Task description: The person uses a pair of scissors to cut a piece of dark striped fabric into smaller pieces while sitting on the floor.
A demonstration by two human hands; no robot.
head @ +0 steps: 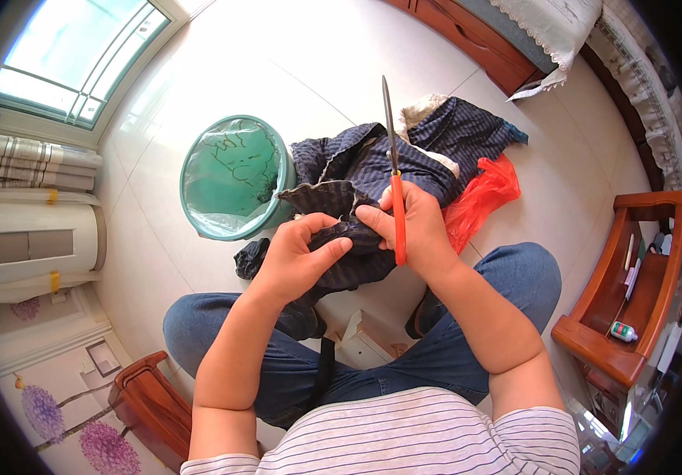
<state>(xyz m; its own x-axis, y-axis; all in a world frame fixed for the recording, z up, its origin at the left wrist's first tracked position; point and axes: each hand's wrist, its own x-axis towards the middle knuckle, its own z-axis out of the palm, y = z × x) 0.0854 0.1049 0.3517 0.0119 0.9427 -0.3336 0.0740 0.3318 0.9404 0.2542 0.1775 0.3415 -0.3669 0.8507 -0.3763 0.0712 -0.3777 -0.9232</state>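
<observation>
Dark blue striped cloth (376,155), apparently a garment with a pale fleecy lining, spreads over the floor in front of me and rises to my hands. My left hand (299,252) pinches a fold of it between thumb and fingers. With thumb and fingertips, my right hand (409,222) grips the same piece a little to the right. Red-handled scissors (399,219) also rest in my right hand, blades closed and pointing away from me. A raw, frayed edge of the cloth stands up just beyond my fingers.
A green bin (185,202) with a clear liner and some dark scraps inside stands at left. A red plastic bag (489,190) lies beside the cloth. An open wooden drawer (590,297) is at right, a wooden cabinet (471,44) at the back.
</observation>
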